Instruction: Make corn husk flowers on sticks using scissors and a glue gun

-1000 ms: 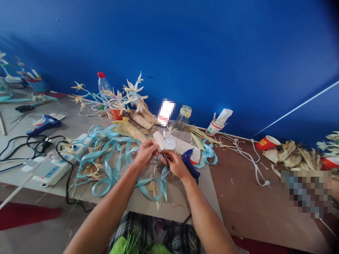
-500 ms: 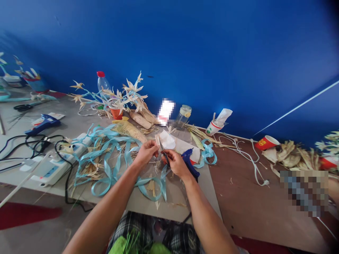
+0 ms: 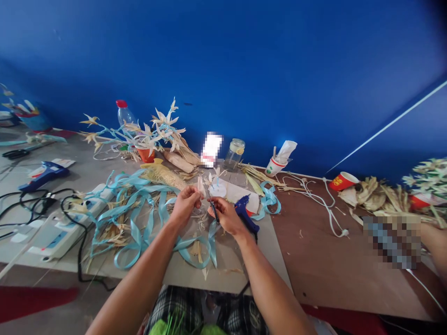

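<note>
Pinched in the fingers of my left hand [image 3: 186, 204] is a small pale strip of dried corn husk [image 3: 200, 183], held upright. My right hand [image 3: 226, 216] is closed around dark-handled scissors [image 3: 213, 211], their blades pointing up beside the strip with a small gap. Just beyond my fingers lies a round white piece [image 3: 218, 190] with small pale petals above it. A blue glue gun [image 3: 246, 213] rests to the right of my right hand. Curled light blue ribbon [image 3: 150, 228] and husk scraps spread around my left forearm.
A white power strip [image 3: 66, 232] with black cords lies at left. Husk flowers on blue stems [image 3: 164, 122] stand in an orange pot. Along the wall are a glass jar [image 3: 234, 153], a paper cup [image 3: 275, 165] and a red cup [image 3: 343, 180]. Another person's hand [image 3: 435, 239] shows at far right.
The view has swung slightly right, so the table's things sit further left. The scissor blades have come a little away from the husk strip. Both hands keep their holds.
</note>
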`<state>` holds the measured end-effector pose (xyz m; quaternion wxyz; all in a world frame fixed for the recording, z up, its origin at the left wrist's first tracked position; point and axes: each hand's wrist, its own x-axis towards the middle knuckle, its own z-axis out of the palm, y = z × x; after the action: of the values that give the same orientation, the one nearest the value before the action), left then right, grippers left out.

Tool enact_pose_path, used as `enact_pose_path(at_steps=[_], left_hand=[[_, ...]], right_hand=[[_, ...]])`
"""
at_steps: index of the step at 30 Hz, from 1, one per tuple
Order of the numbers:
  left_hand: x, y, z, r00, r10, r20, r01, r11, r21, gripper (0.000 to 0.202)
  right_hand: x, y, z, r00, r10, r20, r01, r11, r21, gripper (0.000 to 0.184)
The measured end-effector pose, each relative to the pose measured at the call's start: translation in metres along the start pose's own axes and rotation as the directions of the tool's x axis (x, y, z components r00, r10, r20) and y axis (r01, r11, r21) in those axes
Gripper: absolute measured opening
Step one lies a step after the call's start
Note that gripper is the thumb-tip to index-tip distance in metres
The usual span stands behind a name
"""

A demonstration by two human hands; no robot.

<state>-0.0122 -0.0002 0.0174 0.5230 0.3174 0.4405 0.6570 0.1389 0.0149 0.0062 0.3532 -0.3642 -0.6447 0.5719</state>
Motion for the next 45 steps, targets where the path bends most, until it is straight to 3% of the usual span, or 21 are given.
enact_pose_path(at_steps=[5, 9, 15, 23, 26, 29, 32, 35, 45], left_hand=[[-0.004, 0.0, 0.003, 1.0, 0.005, 0.028, -0.006, 0.999, 0.035, 0.023], [-0.002, -0.002, 0.0, 0.999, 0.026, 0.044, -0.029, 0.997, 0.068, 0.021], [-0.001, 0.0, -0.003, 0.986, 0.014, 0.168, -0.057, 0.966, 0.252, 0.02], [-0.004, 0.003, -0.001, 0.967, -0.075, 0.242, -0.005, 0.95, 0.312, 0.02], [-0.004, 0.003, 0.0, 0.979, -0.039, 0.199, -0.004, 0.977, 0.212, 0.023], [-0.005, 0.0, 0.003, 0.981, 0.004, 0.196, -0.03, 0.991, 0.132, 0.025], [-0.008, -0.004, 0.009, 0.965, 0.012, 0.261, -0.067, 0.977, 0.205, 0.024], [-0.011, -0.005, 0.016, 0.961, 0.018, 0.275, -0.092, 0.962, 0.258, 0.024], [-0.005, -0.013, 0.005, 0.982, 0.053, 0.181, -0.076, 0.99, 0.12, 0.024]], right_hand=[[0.002, 0.007, 0.002, 0.997, -0.064, -0.052, 0.06, 0.996, -0.064, 0.035], [0.004, -0.001, -0.001, 0.988, -0.04, -0.149, 0.058, 0.991, 0.12, 0.038], [0.007, -0.009, -0.014, 0.917, -0.12, -0.379, 0.229, 0.939, 0.257, 0.044], [0.007, -0.003, -0.009, 0.943, -0.108, -0.314, 0.124, 0.992, 0.032, 0.04], [0.007, -0.003, -0.004, 0.938, -0.092, -0.334, 0.137, 0.984, 0.112, 0.038], [0.007, -0.005, -0.001, 0.898, -0.096, -0.429, 0.188, 0.966, 0.176, 0.036], [0.006, -0.005, 0.003, 0.848, -0.108, -0.518, 0.225, 0.96, 0.168, 0.037], [0.006, -0.004, 0.009, 0.829, -0.112, -0.548, 0.225, 0.964, 0.143, 0.037], [0.004, -0.006, 0.014, 0.873, -0.099, -0.478, 0.175, 0.978, 0.116, 0.036]])
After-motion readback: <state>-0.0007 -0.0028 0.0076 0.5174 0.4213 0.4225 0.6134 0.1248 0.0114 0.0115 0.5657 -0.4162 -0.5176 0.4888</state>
